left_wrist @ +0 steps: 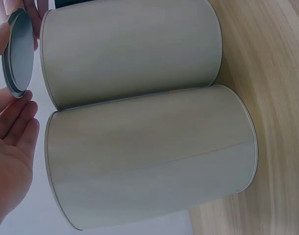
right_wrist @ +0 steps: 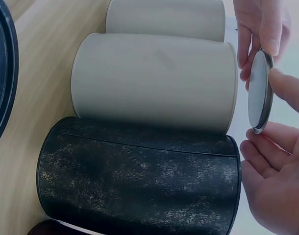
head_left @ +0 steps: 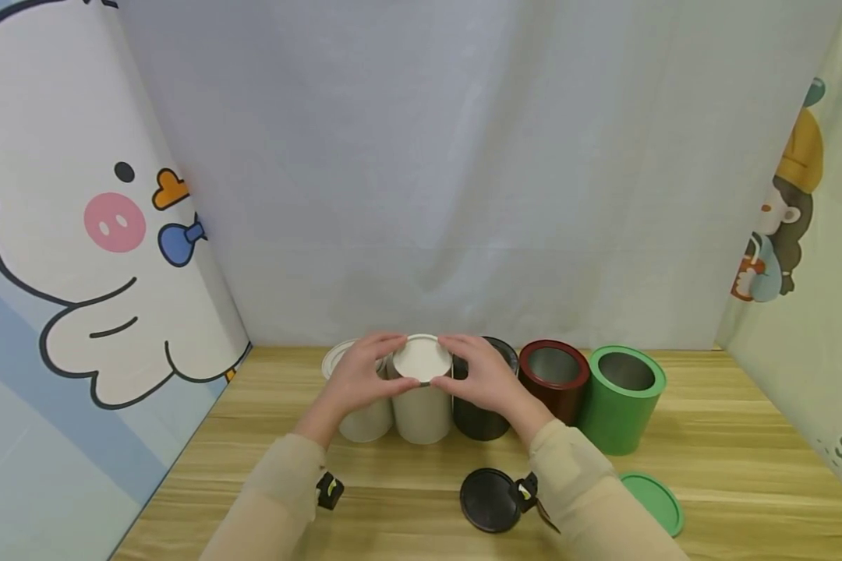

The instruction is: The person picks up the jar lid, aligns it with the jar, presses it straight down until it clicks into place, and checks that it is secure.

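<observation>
Both hands hold a round white lid point(head_left: 423, 360) by its rim from opposite sides. My left hand point(head_left: 366, 374) grips the left edge between thumb and fingers, and my right hand point(head_left: 484, 375) grips the right edge likewise. Below the lid stands a cream can point(head_left: 422, 417), second from the left. In the right wrist view, a small gap shows between the lid point(right_wrist: 258, 90) and the top of that can point(right_wrist: 154, 81). To its left is another cream can point(head_left: 366, 422); to its right stands a black can point(head_left: 480, 417) with a worn finish, partly hidden by my right hand.
A dark red can point(head_left: 554, 370) and a green can point(head_left: 620, 417), both uncovered, continue the row rightward. In front lie a black lid point(head_left: 489, 500) and a green lid point(head_left: 654, 502); another lid's edge shows beside my right sleeve. A pale curtain point(head_left: 421, 195) hangs behind the wooden table point(head_left: 730, 436).
</observation>
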Demonstrator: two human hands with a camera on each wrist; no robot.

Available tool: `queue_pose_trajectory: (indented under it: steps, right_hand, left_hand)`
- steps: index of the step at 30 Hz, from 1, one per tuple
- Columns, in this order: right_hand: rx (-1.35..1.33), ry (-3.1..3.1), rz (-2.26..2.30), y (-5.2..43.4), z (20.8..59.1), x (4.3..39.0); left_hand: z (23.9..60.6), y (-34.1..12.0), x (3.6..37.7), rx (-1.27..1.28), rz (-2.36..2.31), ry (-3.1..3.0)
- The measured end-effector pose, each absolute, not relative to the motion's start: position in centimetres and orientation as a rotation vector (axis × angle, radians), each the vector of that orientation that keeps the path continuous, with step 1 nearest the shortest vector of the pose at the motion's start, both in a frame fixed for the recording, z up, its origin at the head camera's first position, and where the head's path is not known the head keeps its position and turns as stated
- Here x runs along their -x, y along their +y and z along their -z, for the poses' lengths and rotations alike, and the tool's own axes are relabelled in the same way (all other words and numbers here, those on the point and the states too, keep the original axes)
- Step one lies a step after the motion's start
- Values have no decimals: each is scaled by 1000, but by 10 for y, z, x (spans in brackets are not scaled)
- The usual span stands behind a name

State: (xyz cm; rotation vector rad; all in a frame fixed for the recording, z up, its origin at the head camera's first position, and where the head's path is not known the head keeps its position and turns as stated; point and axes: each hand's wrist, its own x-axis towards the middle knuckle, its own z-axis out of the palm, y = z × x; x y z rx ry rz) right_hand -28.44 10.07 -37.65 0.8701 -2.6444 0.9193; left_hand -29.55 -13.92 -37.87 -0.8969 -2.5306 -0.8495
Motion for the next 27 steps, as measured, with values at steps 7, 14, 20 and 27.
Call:
queue_pose_trajectory:
  steps: [7, 14, 20, 27]
  right_hand:
    - [-859, -2683, -892, 98, 380, 290]
    - [-855, -2713, -855, 97, 381, 294]
    - [-847, -2733, -831, 95, 382, 296]
    - [-839, -2761, -815, 93, 380, 297]
  left_hand:
    - [378, -141, 297, 884, 841, -2599]
    - [379, -142, 300, 888, 847, -2643]
    - [380, -143, 303, 885, 841, -2683]
    - [382, -145, 309, 901, 793, -2696]
